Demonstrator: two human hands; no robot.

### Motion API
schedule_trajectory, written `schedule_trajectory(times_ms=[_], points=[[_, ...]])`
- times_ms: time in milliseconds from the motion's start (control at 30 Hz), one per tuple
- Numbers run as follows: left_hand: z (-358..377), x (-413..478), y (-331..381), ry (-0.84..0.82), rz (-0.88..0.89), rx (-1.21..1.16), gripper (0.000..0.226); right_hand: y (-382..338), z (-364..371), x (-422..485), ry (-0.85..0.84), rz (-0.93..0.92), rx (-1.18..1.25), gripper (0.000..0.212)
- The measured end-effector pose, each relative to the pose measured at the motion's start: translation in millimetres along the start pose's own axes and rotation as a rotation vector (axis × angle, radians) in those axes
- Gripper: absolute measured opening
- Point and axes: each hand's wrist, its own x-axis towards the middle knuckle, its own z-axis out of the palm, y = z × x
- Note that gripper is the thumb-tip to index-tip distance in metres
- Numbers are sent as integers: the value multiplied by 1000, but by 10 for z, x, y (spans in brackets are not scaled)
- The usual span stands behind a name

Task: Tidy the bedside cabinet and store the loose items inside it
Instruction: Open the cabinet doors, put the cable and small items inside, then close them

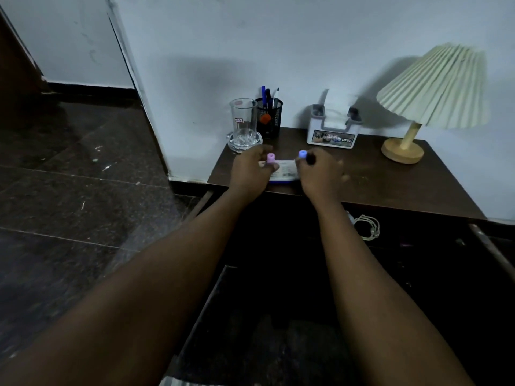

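Gathering step: my left grip (250,169) pinches the pink tube (271,157), my right grip (320,174) the blue tube (302,154) — both over the box (287,170) on the cabinet (390,185). Next, I reckon — lower them into the open drawer (281,235).

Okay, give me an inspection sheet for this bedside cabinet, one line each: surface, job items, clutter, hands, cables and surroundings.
Surface: dark wooden cabinet top, with items grouped along the back.
Job's things: small pink cylinder, small blue cylinder, and a flat white packet lying between the hands.
Clutter: glass tumbler standing in a clear dish; mesh pen pot; tissue box; pleated lamp.
Hands: left hand holds the pink cylinder; right hand holds the blue cylinder.
Cables: coiled white cable in the dark open space under the top.
Surroundings: white wall, dark tiled floor.
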Motion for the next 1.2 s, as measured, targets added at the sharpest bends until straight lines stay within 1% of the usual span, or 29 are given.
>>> schedule_trajectory(times_ms=[100, 167, 200, 267, 333, 400, 433, 467, 533, 600, 633, 700, 767, 800, 833, 867, 900, 933, 1000, 1033, 1067, 1100, 1133, 1200], points=[[295, 36, 262, -19, 138, -7, 28, 301, -288, 47, 83, 77, -112, 25], [548, 46, 471, -20, 196, 146, 19, 477, -425, 58, 96, 88, -162, 22], [668, 47, 546, -31, 198, 244, 19, 545, -470, 56, 100, 79, -179, 20], [866, 9, 614, -76, 201, 359, 18, 662, -541, 34, 96, 50, -209, 19], [967, -35, 559, -103, 186, 400, 19, 748, -570, 14, 70, 31, -241, 19], [968, -82, 495, -108, 187, 382, 23, 828, -570, -6, 43, 23, -276, 21], [941, -87, 479, -124, 206, 375, 27, 856, -566, -11, 36, 20, -285, 23], [886, -72, 478, -163, 224, 385, 39, 877, -559, -6, 31, 15, -286, 25], [687, -15, 508, -267, 225, 454, 79, 884, -563, -5, 19, 20, -261, 29], [434, 118, 451, -303, 193, 573, 100, 850, -584, -28, 46, 35, -174, 38], [305, 185, 421, -327, 164, 642, 106, 834, -590, -56, 94, 34, -119, 38], [102, 310, 317, -477, 92, 747, 113, 800, -612, -193, 228, -6, -3, 30], [-15, 385, 242, -632, 60, 749, 115, 821, -584, -427, 343, -92, 166, 23], [-58, 398, 220, -645, 54, 739, 116, 824, -540, -568, 362, -120, 228, 21], [-75, 352, 221, -615, 48, 715, 114, 845, -465, -696, 351, -117, 272, 20], [-70, 244, 250, -540, 50, 681, 110, 881, -400, -790, 318, -99, 324, 21], [-29, 82, 247, -431, 50, 629, 105, 912, -328, -897, 262, -57, 401, 22], [33, -131, 276, -288, 66, 553, 98, 920, -270, -1001, 182, 16, 517, 21], [293, -672, 344, -37, 63, 372, 84, 890, -221, -1197, -58, 260, 834, 19], [446, -963, 366, 36, 21, 292, 83, 868, -233, -1280, -201, 400, 1003, 20], [592, -1199, 367, 61, -56, 214, 86, 857, -241, -1354, -338, 532, 1142, 24], [737, -1381, 347, 57, -148, 132, 88, 874, -244, -1422, -436, 633, 1237, 31], [869, -1504, 307, 51, -255, 52, 89, 915, -232, -1472, -478, 695, 1283, 39], [1114, -1619, 162, 54, -463, -88, 92, 1055, -181, -1485, -444, 728, 1258, 43]])
